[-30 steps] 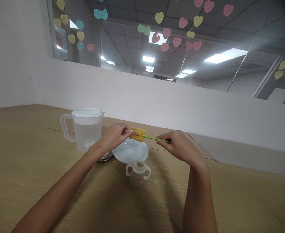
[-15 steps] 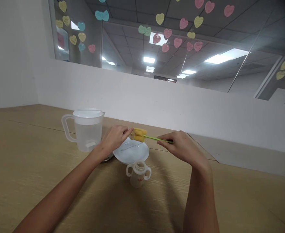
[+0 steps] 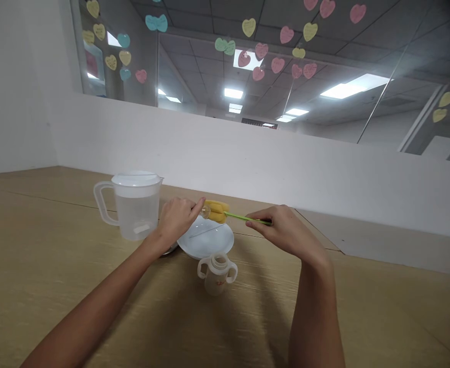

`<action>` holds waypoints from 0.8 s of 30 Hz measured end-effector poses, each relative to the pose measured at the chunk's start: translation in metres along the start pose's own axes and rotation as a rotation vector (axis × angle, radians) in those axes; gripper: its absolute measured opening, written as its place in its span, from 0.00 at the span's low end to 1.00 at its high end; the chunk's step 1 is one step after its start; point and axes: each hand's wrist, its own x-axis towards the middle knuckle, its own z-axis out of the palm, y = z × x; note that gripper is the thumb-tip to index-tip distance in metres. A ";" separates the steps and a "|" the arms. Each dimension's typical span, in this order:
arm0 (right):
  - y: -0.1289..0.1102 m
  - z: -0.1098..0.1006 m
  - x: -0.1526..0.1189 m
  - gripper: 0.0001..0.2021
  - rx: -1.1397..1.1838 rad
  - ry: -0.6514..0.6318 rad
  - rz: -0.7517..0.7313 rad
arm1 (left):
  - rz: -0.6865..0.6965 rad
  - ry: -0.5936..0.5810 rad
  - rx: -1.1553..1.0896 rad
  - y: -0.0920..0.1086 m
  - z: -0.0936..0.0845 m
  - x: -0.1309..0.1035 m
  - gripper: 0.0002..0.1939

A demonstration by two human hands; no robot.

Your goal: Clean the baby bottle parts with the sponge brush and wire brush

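Note:
My right hand (image 3: 282, 225) is closed on the thin green handle (image 3: 240, 216) of a brush with a yellow sponge head (image 3: 217, 211). Fingers curled, my left hand (image 3: 179, 217) pinches a small clear piece (image 3: 205, 211), possibly a bottle nipple, which touches the left end of the sponge. Both hands are raised over a white bowl (image 3: 205, 243) that has a thin stick-like thing (image 3: 205, 231) lying across it. In front of the bowl stands an uncapped, translucent two-handled bottle (image 3: 215, 281).
A lidded clear pitcher (image 3: 136, 207) holding liquid stands at the left, its handle pointing left. A dark round rim (image 3: 170, 250) shows partly under my left wrist. Behind the wooden table (image 3: 151, 317) runs a white wall (image 3: 209, 148) below a window with heart-shaped notes.
The view has shifted slightly. The yellow sponge and the clear piece are tilted a little differently between my hands, and both hands keep their grips.

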 end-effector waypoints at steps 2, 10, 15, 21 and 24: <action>0.000 -0.001 -0.001 0.15 0.015 0.003 0.000 | -0.029 0.005 -0.088 0.001 -0.001 0.000 0.32; 0.000 -0.003 -0.004 0.16 0.024 0.008 -0.005 | -0.139 -0.061 -0.423 0.007 -0.008 -0.002 0.31; 0.001 -0.003 -0.004 0.16 0.019 0.011 -0.006 | -0.259 -0.190 -0.624 0.007 -0.009 0.000 0.28; 0.001 -0.004 -0.006 0.16 0.006 0.042 -0.002 | -0.052 -0.021 -0.361 0.005 -0.007 -0.003 0.28; 0.001 -0.005 -0.005 0.15 0.021 0.034 0.013 | 0.038 0.070 -0.153 0.006 -0.005 -0.005 0.26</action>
